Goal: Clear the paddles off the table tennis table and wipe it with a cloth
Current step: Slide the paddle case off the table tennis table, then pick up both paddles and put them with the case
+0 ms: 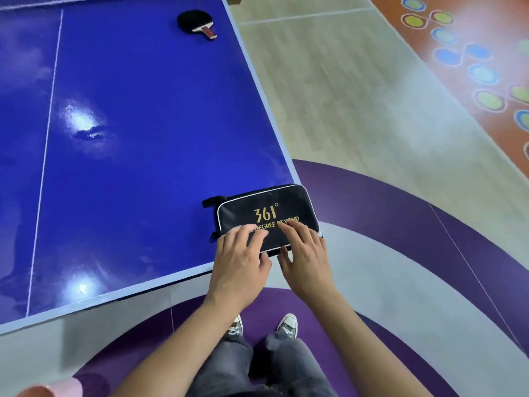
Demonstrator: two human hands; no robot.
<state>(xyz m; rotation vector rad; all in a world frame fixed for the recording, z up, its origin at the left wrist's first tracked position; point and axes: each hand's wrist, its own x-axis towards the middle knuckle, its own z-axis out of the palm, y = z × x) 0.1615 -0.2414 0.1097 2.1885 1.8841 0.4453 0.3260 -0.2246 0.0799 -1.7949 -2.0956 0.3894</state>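
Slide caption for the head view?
Left hand and right hand on black case at corner of blue table; one paddle beyond.

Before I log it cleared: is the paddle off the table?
No, the paddle lies on the blue table near its right edge.
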